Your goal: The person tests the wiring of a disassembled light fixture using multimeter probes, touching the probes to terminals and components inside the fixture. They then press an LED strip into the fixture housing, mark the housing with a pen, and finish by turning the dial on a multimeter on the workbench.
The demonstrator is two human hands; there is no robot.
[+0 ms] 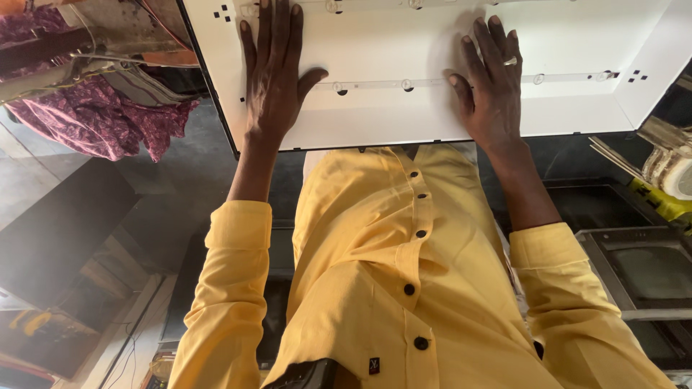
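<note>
A wide white panel [404, 108], shaped like a shallow tray with sloped side walls and a thin dark edge, lies flat across the upper part of the head view, its near rim just above the wearer's yellow shirt. A narrow pale strip [432, 81] studded with small round lenses runs across the panel's floor, and a second one [331, 6] shows at the top edge of the frame. The left hand [275, 75] and the right hand [491, 83] rest palm-down and spread on the white surface, well apart, each touching the nearer strip.
</note>
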